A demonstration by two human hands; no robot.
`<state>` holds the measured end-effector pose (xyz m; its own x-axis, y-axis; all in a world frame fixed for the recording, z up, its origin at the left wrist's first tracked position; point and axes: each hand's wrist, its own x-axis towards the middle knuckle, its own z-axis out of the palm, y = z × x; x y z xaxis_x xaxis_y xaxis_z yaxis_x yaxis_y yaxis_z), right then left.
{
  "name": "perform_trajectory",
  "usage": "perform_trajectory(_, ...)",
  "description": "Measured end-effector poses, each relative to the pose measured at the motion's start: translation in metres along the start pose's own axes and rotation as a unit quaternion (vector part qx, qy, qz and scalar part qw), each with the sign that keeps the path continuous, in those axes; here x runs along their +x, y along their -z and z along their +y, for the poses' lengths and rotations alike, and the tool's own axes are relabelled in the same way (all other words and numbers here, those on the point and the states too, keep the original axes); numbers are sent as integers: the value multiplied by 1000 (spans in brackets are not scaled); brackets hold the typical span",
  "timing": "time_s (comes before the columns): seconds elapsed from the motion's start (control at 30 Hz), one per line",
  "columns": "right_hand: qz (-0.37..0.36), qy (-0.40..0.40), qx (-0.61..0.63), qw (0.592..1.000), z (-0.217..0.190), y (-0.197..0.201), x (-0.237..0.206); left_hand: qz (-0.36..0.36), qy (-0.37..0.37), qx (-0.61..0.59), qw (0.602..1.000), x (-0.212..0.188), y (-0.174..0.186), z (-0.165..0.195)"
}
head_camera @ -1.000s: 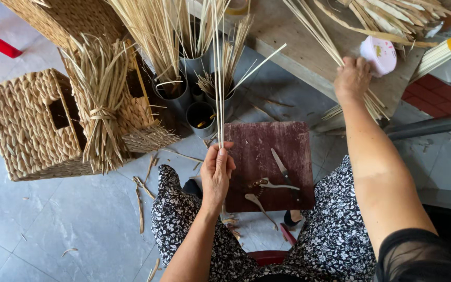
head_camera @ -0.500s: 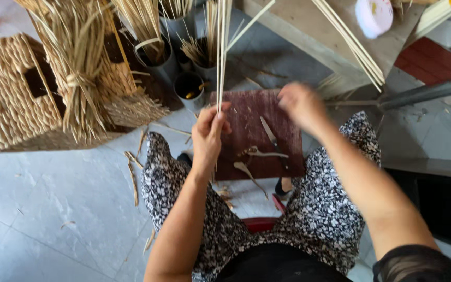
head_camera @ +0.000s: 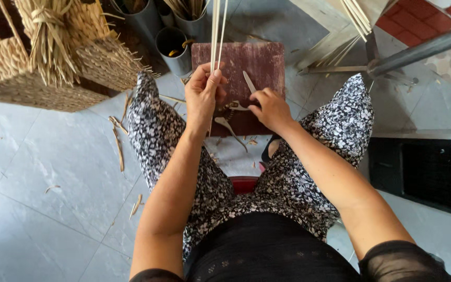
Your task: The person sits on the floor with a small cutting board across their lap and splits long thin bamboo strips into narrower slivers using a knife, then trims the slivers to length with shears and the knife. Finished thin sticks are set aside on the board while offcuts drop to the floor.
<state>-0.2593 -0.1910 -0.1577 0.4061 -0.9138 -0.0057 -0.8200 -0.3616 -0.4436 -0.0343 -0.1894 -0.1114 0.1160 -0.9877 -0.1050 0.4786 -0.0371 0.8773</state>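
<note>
Having left the upper-right straw pile, right hand [head_camera: 270, 107] now curled over scissors [head_camera: 238, 104] on dark board [head_camera: 259, 62]; left hand [head_camera: 204, 91] clenched around upright pale straws [head_camera: 216, 31] at top centre, cutting seemingly imminent.

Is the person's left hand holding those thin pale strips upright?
Yes, the left hand grips a small bundle of thin pale strips that stand upright in front of the dark red board.

L hand [head_camera: 203, 93] raised, fingers pinched shut; R hand [head_camera: 268, 107] curled, palm down, lower.
</note>
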Motion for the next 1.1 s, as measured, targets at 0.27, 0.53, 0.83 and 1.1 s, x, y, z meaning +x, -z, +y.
perform_trajectory(0.27,12,89,-123,988,-10,-6,-19,38,7,29,999,-60,-18,-15)
perform_trajectory(0.53,79,64,40,994,0,27,-25,132,-33,54,989,-56,-1,-5)
perform_trajectory(0.83,210,4,255,944,-40,37,-22,0,63,-58,996,-65,-23,-18)
perform_trajectory(1.1,228,33,292,928,-65,38,-18,-135,41,-89,986,-58,-18,-20)
